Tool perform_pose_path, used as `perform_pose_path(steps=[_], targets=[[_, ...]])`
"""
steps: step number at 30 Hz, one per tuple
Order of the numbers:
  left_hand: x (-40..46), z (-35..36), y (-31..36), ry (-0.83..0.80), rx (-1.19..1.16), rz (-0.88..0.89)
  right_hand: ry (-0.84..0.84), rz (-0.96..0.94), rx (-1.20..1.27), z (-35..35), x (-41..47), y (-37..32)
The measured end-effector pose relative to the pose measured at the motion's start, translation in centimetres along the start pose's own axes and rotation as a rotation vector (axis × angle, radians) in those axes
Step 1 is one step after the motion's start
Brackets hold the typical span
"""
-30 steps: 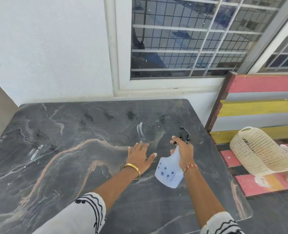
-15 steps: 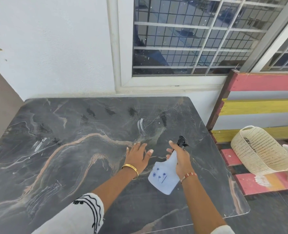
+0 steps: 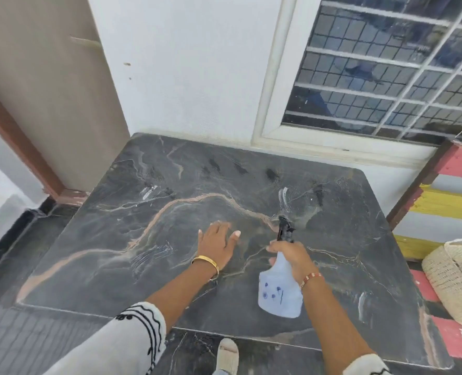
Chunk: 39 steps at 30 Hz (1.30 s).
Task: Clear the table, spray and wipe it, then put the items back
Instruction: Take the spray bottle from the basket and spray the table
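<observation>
A dark marble-patterned table (image 3: 148, 266) with pink and white veins fills the middle of the view, with nothing standing on it. My right hand (image 3: 292, 254) grips the neck of a white spray bottle (image 3: 280, 293) with small blue flowers and a black trigger head, tilted so the nozzle points away over the table's middle. My left hand (image 3: 217, 244) lies flat on the tabletop, fingers straight and spread, just left of the bottle.
A woven cream basket (image 3: 457, 277) sits on a pink, yellow and grey striped bench (image 3: 449, 204) right of the table. White wall and a barred window (image 3: 381, 69) stand behind. A brown door frame (image 3: 21, 139) is at the left. My foot (image 3: 227, 355) shows below the table's near edge.
The view has swung left and pulled back, showing the door frame. Both hands have shifted left over the table; the bottle stays in my right hand, my left palm stays flat.
</observation>
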<state>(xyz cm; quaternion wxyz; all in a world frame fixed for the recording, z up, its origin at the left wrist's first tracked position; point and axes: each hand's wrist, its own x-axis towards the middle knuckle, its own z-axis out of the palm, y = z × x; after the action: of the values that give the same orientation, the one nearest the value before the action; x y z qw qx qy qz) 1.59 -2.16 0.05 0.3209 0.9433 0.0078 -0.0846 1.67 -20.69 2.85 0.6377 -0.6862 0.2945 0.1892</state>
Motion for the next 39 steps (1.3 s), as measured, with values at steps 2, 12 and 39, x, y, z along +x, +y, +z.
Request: perform_pose_path(steps=[2,12,39], targets=[[-1.2,-1.7,-2.4,0.022,0.026,-0.062,-0.052,-0.051,-0.124,2.7,-0.9,-0.3],[-8.6,-7.2,-12.3,0.203,0.025,-0.275,-0.247,-0.284,-0.476,14.6,-5.7,3.1],[-13.0,-7.5,-16.2,0.209,0.037,-0.328,-0.197,-0.271,-0.598,17.9,-9.8,7.2]])
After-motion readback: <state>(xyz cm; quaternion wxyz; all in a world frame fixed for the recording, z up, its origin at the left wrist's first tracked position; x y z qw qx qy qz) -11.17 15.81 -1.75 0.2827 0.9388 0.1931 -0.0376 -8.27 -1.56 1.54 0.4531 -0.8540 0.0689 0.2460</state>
